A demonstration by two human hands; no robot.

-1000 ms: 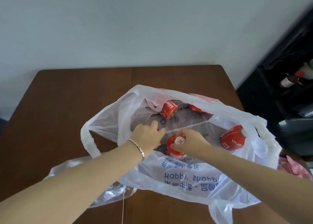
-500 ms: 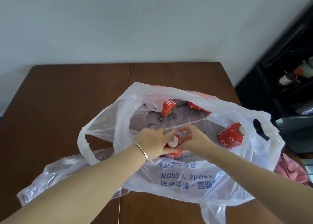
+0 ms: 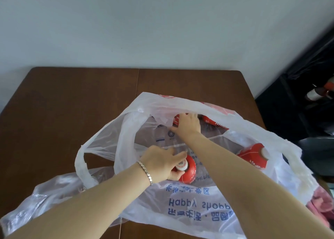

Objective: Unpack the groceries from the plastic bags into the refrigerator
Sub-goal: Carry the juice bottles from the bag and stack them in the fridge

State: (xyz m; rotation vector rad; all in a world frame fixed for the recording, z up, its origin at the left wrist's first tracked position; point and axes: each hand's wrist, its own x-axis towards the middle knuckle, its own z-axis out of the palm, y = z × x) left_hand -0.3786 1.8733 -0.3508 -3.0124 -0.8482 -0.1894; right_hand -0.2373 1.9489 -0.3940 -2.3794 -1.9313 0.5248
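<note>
Table [image 3: 72, 112] carries the bag [image 3: 189, 208], mouth gaping toward you. Your right hand [image 3: 188, 123] lies on a far carton [image 3: 176, 119]; whether it grips is unclear. Your left hand [image 3: 160, 164] grips the near carton [image 3: 190, 170] inside the bag, long axis upright, cap [image 3: 182, 166] toward you.

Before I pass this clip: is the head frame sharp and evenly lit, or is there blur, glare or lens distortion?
Head view: soft, even daylight, no hard shadows or blown glare, just mild sheen on the white bag; head view: wide-angle distortion leans the dark shelving at the right edge; head view: the right hand and the shelf bottles look soft, the bag print is legible.
</note>
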